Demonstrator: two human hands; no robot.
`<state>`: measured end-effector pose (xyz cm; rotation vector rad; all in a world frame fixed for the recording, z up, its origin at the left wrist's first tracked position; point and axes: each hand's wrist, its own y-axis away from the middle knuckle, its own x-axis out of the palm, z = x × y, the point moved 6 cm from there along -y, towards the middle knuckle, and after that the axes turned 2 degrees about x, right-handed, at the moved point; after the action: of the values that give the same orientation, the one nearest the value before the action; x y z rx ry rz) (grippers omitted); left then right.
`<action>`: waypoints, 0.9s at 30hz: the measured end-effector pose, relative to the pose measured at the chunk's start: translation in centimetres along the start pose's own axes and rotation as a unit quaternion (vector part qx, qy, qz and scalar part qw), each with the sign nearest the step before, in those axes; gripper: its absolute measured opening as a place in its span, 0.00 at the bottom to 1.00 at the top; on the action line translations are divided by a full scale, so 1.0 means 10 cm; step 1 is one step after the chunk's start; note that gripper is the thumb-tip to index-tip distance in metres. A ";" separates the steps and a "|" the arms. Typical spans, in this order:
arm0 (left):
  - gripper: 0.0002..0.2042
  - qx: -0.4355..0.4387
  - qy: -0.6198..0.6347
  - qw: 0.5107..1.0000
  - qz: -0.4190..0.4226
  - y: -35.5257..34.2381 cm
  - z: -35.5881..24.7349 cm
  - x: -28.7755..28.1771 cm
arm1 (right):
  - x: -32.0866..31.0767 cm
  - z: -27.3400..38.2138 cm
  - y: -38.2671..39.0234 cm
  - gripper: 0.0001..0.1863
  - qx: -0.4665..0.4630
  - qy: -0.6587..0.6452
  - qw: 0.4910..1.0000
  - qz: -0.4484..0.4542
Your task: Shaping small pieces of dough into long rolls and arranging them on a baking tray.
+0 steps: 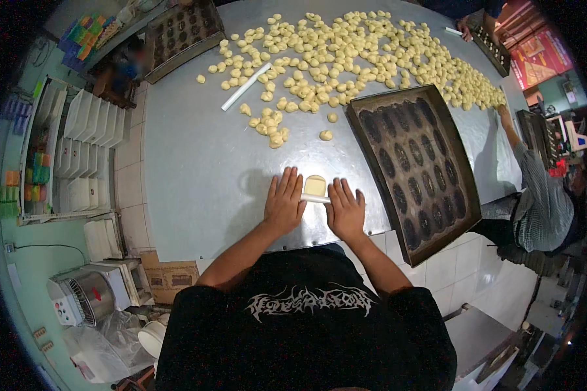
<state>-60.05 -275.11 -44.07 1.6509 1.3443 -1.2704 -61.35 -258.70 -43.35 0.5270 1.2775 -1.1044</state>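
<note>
Both my hands lie over a short white rolling pin [316,198] on the metal table. My left hand [284,205] is over its left end and my right hand [347,212] over its right end, palms down with fingers stretched forward. Between them, just beyond the pin, a small flattened piece of pale yellow dough [315,184] shows; whether it continues under the pin is hidden. Ahead lies a single dough ball [326,135], with a small cluster of dough balls [268,124] farther left. A wide spread of dough balls [346,52] covers the table's far part.
A dark baking tray [445,242] with oval marks overhangs the table's near right edge. Another white rolling pin [246,86] lies far left, near a second tray [188,52]. A co-worker's patterned sleeve [544,195] reaches in from the right; another person's hand [466,29] is far right.
</note>
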 end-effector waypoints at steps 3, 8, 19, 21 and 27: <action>0.32 0.016 0.018 1.000 0.012 0.25 -0.08 0.01 | 0.03 -0.02 0.19 0.18 -0.051 -0.067 0.996 0.012; 0.33 0.043 0.126 0.988 -0.077 -0.12 -0.09 -0.18 | -0.04 -0.21 -0.29 0.23 0.074 0.002 0.997 -0.039; 0.31 0.120 0.058 0.986 0.095 0.55 -0.06 0.19 | -0.04 0.45 -0.06 0.20 0.021 -0.184 0.982 -0.040; 0.27 0.111 0.138 0.983 0.045 0.58 -0.03 0.12 | -0.06 0.41 -0.35 0.19 0.028 -0.170 0.983 -0.069; 0.19 0.010 0.239 0.961 -0.136 0.73 0.32 -0.10 | 0.32 0.65 -0.49 0.38 -0.042 -0.006 0.999 0.005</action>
<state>-53.91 -280.28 -44.77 1.9170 1.9055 -1.0666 -62.76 -267.35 -43.41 0.4633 1.3034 -1.0399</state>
